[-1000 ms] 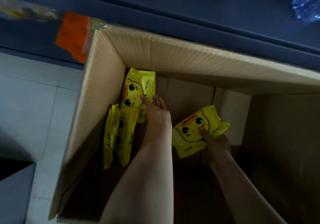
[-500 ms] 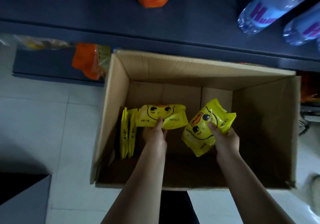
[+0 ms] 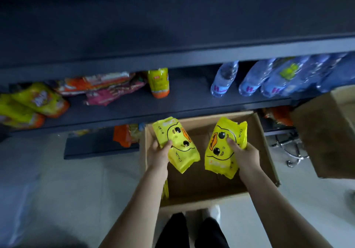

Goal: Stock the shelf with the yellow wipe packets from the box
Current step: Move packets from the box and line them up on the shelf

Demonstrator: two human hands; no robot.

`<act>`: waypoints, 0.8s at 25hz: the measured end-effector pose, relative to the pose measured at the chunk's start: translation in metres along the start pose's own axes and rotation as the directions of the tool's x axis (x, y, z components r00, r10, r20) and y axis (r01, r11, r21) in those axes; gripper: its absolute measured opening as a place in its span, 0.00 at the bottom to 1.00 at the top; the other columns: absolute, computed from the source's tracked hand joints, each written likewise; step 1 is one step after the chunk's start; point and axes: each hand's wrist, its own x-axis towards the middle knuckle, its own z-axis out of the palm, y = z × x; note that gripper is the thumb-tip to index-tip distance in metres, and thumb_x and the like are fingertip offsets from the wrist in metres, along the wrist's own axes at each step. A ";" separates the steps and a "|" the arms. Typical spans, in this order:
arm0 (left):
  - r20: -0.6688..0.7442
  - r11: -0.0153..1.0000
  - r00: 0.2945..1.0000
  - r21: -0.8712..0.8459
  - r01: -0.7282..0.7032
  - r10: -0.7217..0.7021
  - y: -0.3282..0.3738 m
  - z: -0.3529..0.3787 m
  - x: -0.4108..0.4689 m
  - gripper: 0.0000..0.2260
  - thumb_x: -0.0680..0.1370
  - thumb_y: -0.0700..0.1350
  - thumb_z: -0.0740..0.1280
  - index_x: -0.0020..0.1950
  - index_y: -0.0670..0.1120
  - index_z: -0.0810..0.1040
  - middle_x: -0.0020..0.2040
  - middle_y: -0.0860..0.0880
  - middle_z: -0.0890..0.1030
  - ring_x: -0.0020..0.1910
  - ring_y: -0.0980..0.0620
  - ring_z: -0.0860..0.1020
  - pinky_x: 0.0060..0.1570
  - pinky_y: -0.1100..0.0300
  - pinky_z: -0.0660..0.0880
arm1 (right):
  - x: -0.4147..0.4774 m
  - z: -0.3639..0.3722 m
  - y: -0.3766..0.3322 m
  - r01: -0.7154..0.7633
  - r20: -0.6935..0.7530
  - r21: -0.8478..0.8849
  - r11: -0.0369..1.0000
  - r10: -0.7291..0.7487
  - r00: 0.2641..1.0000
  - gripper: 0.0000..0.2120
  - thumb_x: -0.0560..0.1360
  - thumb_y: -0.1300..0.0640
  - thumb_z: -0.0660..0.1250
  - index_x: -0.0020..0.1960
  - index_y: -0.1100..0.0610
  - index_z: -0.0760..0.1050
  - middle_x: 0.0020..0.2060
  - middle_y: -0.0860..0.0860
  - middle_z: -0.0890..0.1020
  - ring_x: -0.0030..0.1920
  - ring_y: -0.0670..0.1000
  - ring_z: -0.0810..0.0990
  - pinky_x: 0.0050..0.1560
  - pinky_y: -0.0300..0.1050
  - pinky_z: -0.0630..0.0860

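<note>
My left hand [image 3: 160,152] grips a yellow wipe packet [image 3: 178,146] with a cartoon duck face, held above the open cardboard box [image 3: 269,161]. My right hand [image 3: 243,154] grips a second yellow wipe packet [image 3: 221,150], tilted, also above the box. A sliver of further yellow packets [image 3: 165,189] shows inside the box at its left wall, beside my left forearm. The dark shelf [image 3: 184,102] runs across just beyond the box.
On the shelf lie snack bags [image 3: 36,102] at left, a yellow-orange pouch [image 3: 159,82] in the middle and several water bottles [image 3: 255,79] at right. A second cardboard box [image 3: 326,136] stands at right. Orange packs [image 3: 123,135] sit on the bottom shelf.
Both hands have lifted their packets up out of the box. The view has tilted up, bringing the stocked shelf and the shelf above it into sight.
</note>
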 end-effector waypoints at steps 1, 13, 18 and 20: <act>0.008 0.997 0.998 0.050 -0.066 0.066 0.015 -0.003 -0.010 0.04 0.75 0.43 0.68 0.49 0.49 0.78 0.49 0.47 0.81 0.46 0.48 0.78 0.46 0.52 0.77 | -0.008 -0.005 -0.016 0.028 0.002 0.006 1.000 -0.028 1.000 0.08 0.73 0.54 0.71 0.37 0.54 0.76 0.34 0.52 0.80 0.33 0.49 0.78 0.33 0.41 0.75; 0.227 0.671 0.750 0.342 -0.659 0.621 0.130 0.022 -0.239 0.16 0.76 0.52 0.66 0.59 0.44 0.77 0.51 0.50 0.82 0.51 0.49 0.80 0.52 0.46 0.77 | -0.117 -0.172 -0.169 0.304 0.171 0.147 0.941 -0.327 0.929 0.07 0.70 0.54 0.74 0.43 0.55 0.78 0.43 0.55 0.85 0.45 0.57 0.84 0.52 0.58 0.79; 0.236 0.494 0.600 0.384 -0.780 0.764 0.173 0.046 -0.340 0.01 0.75 0.46 0.68 0.45 0.50 0.79 0.42 0.50 0.83 0.43 0.47 0.81 0.47 0.46 0.77 | -0.160 -0.249 -0.212 0.426 0.167 0.222 0.877 -0.465 0.869 0.06 0.71 0.59 0.72 0.46 0.57 0.77 0.40 0.53 0.83 0.40 0.53 0.83 0.40 0.48 0.80; 0.243 0.413 0.533 0.408 -0.814 0.811 0.194 0.057 -0.374 0.03 0.74 0.46 0.69 0.44 0.48 0.79 0.42 0.48 0.83 0.44 0.46 0.80 0.47 0.49 0.76 | -0.174 -0.273 -0.231 0.472 0.154 0.239 0.849 -0.513 0.845 0.05 0.72 0.60 0.72 0.45 0.56 0.77 0.38 0.52 0.83 0.38 0.52 0.82 0.37 0.46 0.79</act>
